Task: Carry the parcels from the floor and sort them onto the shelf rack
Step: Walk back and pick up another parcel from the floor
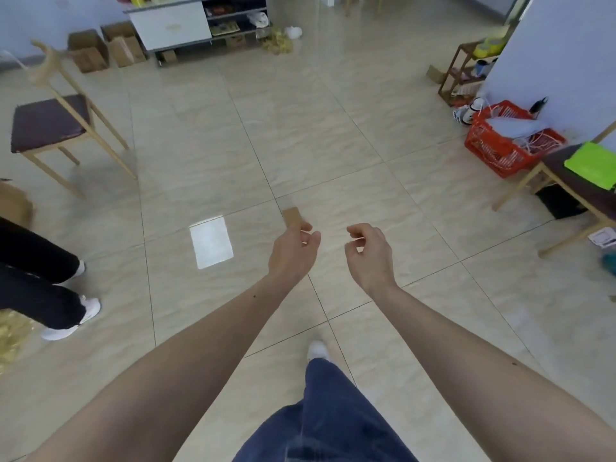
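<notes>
My left hand [293, 251] is held out over the tiled floor and pinches a small flat brown cardboard parcel [292, 216] between thumb and fingers; the parcel sticks up past the fingertips. A little to its right, my right hand [368, 253] hangs at the same height with fingers loosely curled and nothing in it. A grey and white shelf rack [196, 25] stands against the far wall, with goods on its open shelves. Several open cardboard boxes [106, 48] sit on the floor left of the rack.
A wooden chair [56, 121] stands at the left, and another person's legs [43, 285] are at the left edge. A red basket [510, 138], a small wooden rack [466, 71] and a second chair with a green item [593, 165] line the right side. My leg [326, 411] steps forward.
</notes>
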A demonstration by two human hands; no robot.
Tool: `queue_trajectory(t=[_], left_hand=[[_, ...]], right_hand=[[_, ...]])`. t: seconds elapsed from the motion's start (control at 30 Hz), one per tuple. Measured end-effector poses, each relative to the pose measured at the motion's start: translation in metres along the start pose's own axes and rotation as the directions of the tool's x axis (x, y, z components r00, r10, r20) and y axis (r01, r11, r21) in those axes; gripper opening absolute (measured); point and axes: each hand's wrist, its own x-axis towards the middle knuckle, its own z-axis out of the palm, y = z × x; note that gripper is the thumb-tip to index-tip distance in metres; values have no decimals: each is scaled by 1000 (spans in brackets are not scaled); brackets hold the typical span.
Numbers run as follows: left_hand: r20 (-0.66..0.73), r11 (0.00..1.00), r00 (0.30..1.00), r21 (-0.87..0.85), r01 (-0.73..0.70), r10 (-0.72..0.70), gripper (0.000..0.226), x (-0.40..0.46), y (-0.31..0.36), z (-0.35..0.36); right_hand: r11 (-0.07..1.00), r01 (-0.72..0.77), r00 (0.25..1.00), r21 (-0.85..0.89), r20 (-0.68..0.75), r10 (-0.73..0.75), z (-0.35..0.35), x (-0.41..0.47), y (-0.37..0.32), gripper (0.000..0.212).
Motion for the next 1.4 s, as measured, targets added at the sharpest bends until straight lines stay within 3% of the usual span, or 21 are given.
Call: queue_trajectory(t=[0.57, 0.77, 1.07, 1.4], left_hand=[[79, 998, 997, 65, 6, -11, 31, 273, 33, -86], [172, 987, 984, 141, -74, 49, 29, 368, 26, -125], [360, 977, 929, 147, -153, 91, 31, 488, 36, -161], [577, 916, 800, 210, -341, 165, 33, 617, 76, -125]], right_hand=[[996, -84, 996, 35, -11, 84, 117, 226, -91, 28], [981, -175, 980, 88, -81, 182, 171, 287, -119, 29], [929, -345, 908, 135, -202, 366, 233, 350, -147, 27], [863, -446, 770, 237, -390, 505, 250, 442, -135, 26]])
